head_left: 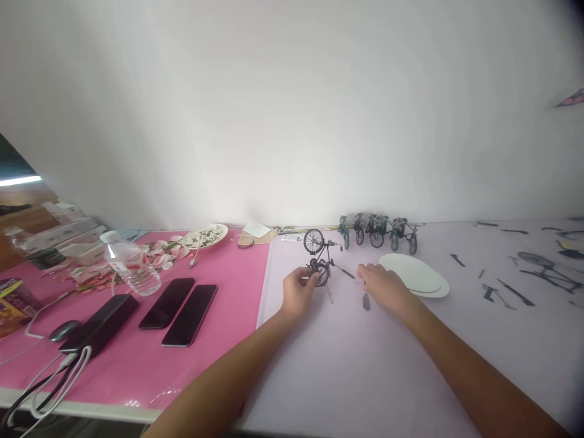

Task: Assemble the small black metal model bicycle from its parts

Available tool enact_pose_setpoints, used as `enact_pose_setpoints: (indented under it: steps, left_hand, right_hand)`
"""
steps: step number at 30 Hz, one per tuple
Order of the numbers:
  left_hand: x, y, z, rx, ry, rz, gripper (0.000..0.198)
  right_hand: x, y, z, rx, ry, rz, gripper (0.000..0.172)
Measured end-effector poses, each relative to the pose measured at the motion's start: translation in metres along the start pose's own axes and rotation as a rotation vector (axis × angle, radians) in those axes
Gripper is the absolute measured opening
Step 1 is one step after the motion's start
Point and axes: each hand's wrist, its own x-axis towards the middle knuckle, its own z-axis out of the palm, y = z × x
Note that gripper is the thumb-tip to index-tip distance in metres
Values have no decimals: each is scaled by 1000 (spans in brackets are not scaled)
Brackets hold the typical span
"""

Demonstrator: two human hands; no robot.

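pale wall [283,109] stands behind the bench [347,365], which is covered in pink at the left side and in pale lilac at the right side. on the lilac part, near the middle, is a miniature dark bicycle [316,263], and one of its wheels shows above the other. the left hand [297,289] is pinching this bicycle at the nearer wheel, with thumb and fingers brought together. the right hand [376,281] is just beside, with its fingers bent close to the end of a thin dark rod [347,273] (whether it grips the rod, i cannot tell). just below this hand is a small dark piece [366,302]. behind, along the wall, a row of small bicycles [376,234] is standing. to the right of the right hand lie white oval plates [401,267], one partly upon the other, and farther right many dark parts [516,292] are scattered. on the pink side, two phones [190,316] lie next to each other, near a clear bottle [132,266] and a black box [103,322] with cables.
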Motion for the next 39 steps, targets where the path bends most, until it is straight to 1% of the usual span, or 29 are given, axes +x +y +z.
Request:
enact_pose_setpoints:
  steps: [4,8,15,17,21,24,26,30,33,36,39]
  left_hand:
    - [0,-2,1,9,-18,-6,35]
    - [2,-6,2,1,-13,2,35]
    - [4,-11,2,10,-27,8,37]
    - [5,-13,2,11,-25,18,36]
    - [6,-15,1,13,-15,24,37]
    - [7,-14,0,19,8,14,36]
    - [9,-16,-1,21,31,9,35]
    - [13,-20,-3,-8,57,-6,37]
    - [14,-19,-4,-63,58,-25,40]
    - [12,-14,-5,-165,8,-53,43]
    - [10,-9,-5,-266,-56,-51,44]
  right_hand:
    - [0,-4,0,-70,11,-1,17]
    - [1,-3,1,-67,33,-14,15]
    - [5,0,10,-35,93,-21,22]
    - [6,-1,9,-10,166,-61,20]
    - [9,-12,3,35,371,-170,17]
    - [6,-25,-1,98,490,-208,21]
    - [3,-33,-3,165,531,-222,24]
    - [-1,-43,-3,275,551,-249,22]
    - [-3,-46,-2,408,537,-258,19]
    - [-5,-49,-2,559,475,-266,19]
    - [-7,-53,-2,652,394,-270,21]
